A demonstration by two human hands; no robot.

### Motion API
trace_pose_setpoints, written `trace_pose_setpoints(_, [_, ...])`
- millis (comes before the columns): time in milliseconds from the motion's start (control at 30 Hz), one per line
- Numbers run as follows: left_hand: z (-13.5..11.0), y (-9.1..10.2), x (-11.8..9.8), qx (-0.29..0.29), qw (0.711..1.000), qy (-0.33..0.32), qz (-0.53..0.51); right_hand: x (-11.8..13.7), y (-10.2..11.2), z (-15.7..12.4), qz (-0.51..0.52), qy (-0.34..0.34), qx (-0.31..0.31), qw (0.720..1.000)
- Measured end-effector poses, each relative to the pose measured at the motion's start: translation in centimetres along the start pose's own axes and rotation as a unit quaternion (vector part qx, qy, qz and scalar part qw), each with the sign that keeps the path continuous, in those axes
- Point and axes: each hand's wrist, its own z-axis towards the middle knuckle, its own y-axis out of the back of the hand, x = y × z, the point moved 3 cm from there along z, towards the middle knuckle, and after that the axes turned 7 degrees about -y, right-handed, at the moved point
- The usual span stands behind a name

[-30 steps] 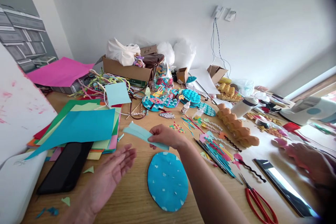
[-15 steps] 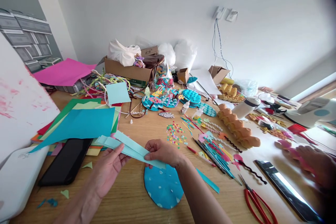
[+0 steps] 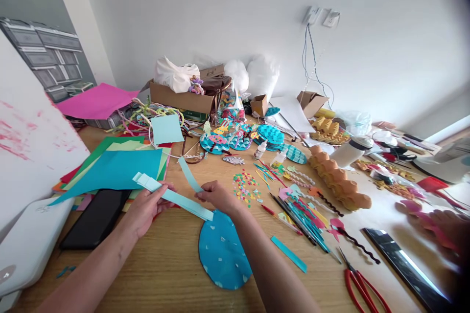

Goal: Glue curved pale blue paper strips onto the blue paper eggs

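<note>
My left hand [image 3: 144, 208] pinches a bundle of light blue paper strips [image 3: 172, 196] near its left end. My right hand [image 3: 217, 196] grips the same bundle further right and also pinches one strip [image 3: 190, 174] that sticks up and to the left. Both hands hover over the wooden table [image 3: 176, 264]. Just below my right hand lies a blue oval cut-out [image 3: 222, 252] dotted with small pale scraps. A single teal strip [image 3: 288, 253] lies on the table to the right of the oval.
A stack of coloured paper sheets [image 3: 113, 168] and a black phone [image 3: 96, 217] lie at the left. Red scissors [image 3: 362, 286], coloured sticks [image 3: 303, 215], an egg carton [image 3: 340, 181] and glue bottles [image 3: 260, 149] are at the right. Another person's hand [image 3: 446, 227] is at the far right.
My left hand came up and took hold of the strips' left end. The bundle was drawn out between both hands, and one strip now stands apart from it.
</note>
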Motion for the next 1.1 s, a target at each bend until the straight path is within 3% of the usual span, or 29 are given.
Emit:
trace_pose_setpoints(167, [0.5, 0.0, -0.1, 0.0, 1.0, -0.004, -0.002, 0.5, 1.1, -0.9, -0.046, 0.014, -0.049, 0.998])
trace_pose_setpoints(600, [0.0, 0.5, 0.3, 0.023, 1.0, 0.015, 0.013, -0.1, 1.6, 0.1, -0.135, -0.006, -0.04, 0.99])
trace_pose_setpoints(767, [-0.2, 0.7, -0.2, 0.001, 1.0, -0.002, 0.02, 0.8, 1.1, 0.0, -0.139, 0.014, -0.092, 0.986])
trace_pose_setpoints(933, [-0.5, 0.1, -0.6, -0.019, 1.0, -0.014, 0.012, 0.9, -1.2, -0.8, -0.069, 0.052, -0.009, 0.996])
trace_pose_setpoints(1100, [-0.8, -0.6, -0.2, -0.003, 1.0, -0.014, -0.018, 0.3, -2.8, -0.6, 0.002, 0.042, 0.027, 0.999])
